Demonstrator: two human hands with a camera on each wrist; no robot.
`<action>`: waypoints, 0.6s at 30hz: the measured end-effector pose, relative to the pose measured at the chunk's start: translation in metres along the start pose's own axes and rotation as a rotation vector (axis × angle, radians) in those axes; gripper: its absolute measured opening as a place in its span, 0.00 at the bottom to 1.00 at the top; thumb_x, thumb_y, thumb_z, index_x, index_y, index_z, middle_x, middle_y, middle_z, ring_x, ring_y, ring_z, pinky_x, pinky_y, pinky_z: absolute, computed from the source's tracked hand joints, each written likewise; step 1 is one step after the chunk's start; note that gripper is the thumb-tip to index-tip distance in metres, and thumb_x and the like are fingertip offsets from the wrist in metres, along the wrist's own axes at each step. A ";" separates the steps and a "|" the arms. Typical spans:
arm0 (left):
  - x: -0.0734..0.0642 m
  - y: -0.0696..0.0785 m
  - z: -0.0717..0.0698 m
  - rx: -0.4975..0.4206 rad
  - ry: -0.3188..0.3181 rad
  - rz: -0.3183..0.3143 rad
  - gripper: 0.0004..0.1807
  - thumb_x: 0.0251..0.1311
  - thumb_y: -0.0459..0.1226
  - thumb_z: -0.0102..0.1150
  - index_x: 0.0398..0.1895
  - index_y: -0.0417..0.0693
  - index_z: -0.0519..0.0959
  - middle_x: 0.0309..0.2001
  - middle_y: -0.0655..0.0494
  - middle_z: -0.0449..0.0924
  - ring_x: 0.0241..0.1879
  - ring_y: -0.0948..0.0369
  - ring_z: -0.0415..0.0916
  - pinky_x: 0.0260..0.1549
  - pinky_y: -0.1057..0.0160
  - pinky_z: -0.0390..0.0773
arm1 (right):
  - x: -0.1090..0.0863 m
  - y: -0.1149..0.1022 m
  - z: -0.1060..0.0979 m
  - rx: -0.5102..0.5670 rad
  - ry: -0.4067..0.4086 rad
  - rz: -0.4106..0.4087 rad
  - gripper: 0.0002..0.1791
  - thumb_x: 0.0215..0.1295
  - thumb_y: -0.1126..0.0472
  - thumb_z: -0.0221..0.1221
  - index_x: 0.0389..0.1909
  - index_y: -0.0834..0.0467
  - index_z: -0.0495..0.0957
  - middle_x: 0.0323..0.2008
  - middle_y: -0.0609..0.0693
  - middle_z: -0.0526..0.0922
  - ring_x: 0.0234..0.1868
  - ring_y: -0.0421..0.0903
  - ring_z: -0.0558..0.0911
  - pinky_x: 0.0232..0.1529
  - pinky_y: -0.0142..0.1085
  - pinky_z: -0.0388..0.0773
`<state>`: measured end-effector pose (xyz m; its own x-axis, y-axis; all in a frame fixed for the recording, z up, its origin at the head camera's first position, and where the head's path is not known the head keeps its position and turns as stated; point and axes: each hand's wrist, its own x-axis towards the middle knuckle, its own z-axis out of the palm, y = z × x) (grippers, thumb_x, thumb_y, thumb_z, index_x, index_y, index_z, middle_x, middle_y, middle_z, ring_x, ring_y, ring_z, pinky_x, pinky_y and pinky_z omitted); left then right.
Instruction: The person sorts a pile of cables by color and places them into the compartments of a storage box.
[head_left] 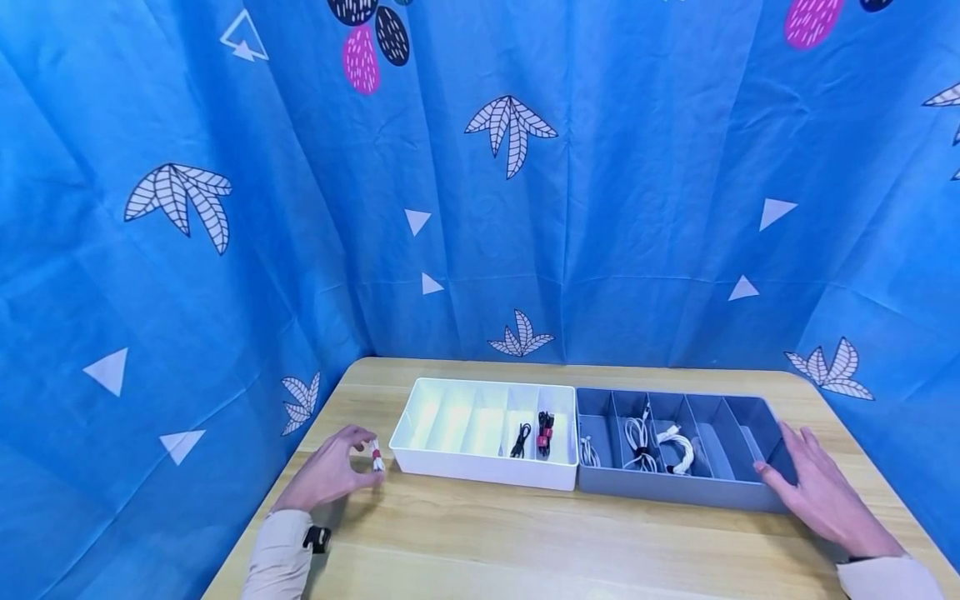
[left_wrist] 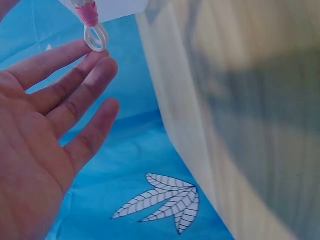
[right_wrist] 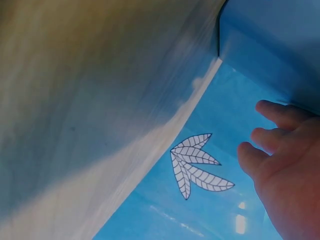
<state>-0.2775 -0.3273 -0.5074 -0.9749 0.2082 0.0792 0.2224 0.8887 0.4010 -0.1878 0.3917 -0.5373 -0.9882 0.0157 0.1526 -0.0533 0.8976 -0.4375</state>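
Note:
My left hand (head_left: 335,472) pinches a small bundled white cable (head_left: 377,457) between thumb and fingertips, left of the white divided box (head_left: 480,473). A pink-red strap (left_wrist: 88,14) binds the bundle, and a white loop sticks out below it in the left wrist view. The other left fingers are spread and fairly straight. At the right end of the grey divided box (head_left: 675,490) rests my right hand (head_left: 828,492), its thumb over the front rim and its fingers along the end wall. In the right wrist view its fingers (right_wrist: 274,141) look relaxed beside the box.
The two boxes stand end to end on a wooden table (head_left: 525,546). Black cables (head_left: 521,440) lie in the white box's right compartments, one with a red strap (head_left: 543,437). White cables (head_left: 639,446) lie in the grey box's left compartments. A blue curtain (head_left: 637,208) surrounds the table.

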 end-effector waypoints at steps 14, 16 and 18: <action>0.003 0.023 -0.009 0.051 0.043 0.083 0.41 0.42 0.64 0.72 0.59 0.53 0.77 0.55 0.58 0.78 0.52 0.55 0.79 0.46 0.49 0.82 | -0.001 0.001 0.005 -0.040 0.070 -0.071 0.50 0.73 0.42 0.48 0.76 0.70 0.35 0.74 0.76 0.42 0.76 0.67 0.26 0.71 0.69 0.24; 0.004 0.026 -0.009 0.055 0.046 0.092 0.41 0.42 0.64 0.71 0.58 0.53 0.77 0.54 0.58 0.78 0.51 0.55 0.79 0.45 0.49 0.82 | -0.001 0.002 0.006 -0.054 0.083 -0.086 0.50 0.73 0.43 0.48 0.76 0.70 0.34 0.74 0.75 0.39 0.76 0.64 0.23 0.72 0.64 0.18; 0.004 0.030 -0.010 0.056 0.051 0.096 0.41 0.42 0.64 0.71 0.58 0.53 0.78 0.54 0.58 0.78 0.51 0.55 0.79 0.45 0.49 0.82 | -0.001 0.002 0.006 -0.066 0.093 -0.097 0.50 0.73 0.43 0.48 0.76 0.70 0.33 0.75 0.75 0.38 0.76 0.61 0.21 0.73 0.60 0.14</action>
<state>-0.2753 -0.3040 -0.4859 -0.9480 0.2738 0.1623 0.3141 0.8874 0.3374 -0.1879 0.3908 -0.5430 -0.9611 -0.0349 0.2739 -0.1354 0.9240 -0.3576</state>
